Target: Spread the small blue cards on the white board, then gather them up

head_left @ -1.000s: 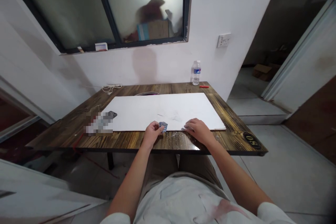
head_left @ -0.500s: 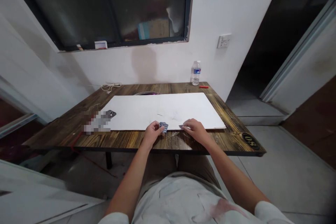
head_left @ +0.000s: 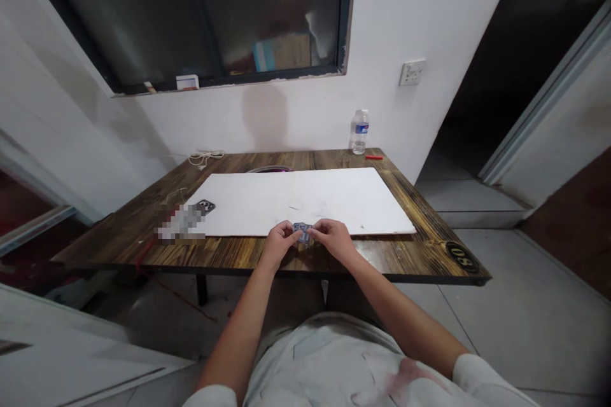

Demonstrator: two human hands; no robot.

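Note:
Small blue-and-white patterned cards [head_left: 302, 233] are held close above the front edge of a white board [head_left: 286, 194]. My left hand [head_left: 278, 243] pinches them from the left, thumb on top. From the right, my right hand [head_left: 333, 236] grips them too, its thumb and fingertips closed at their right edge. The two hands almost meet. How many cards there are is too small to tell. Under the board is a dark wooden table [head_left: 382, 261].
A phone [head_left: 206, 206], partly blurred out, lies at the board's left end. Behind the board are a water bottle [head_left: 361, 132], a red pen-like stick [head_left: 374, 157] and a white cord [head_left: 205, 158]. A round number plate [head_left: 461, 257] marks the table's right corner.
My right hand has moved left with a small card-like piece and joined the cards in my left hand. My left hand has barely moved; the view has shifted slightly.

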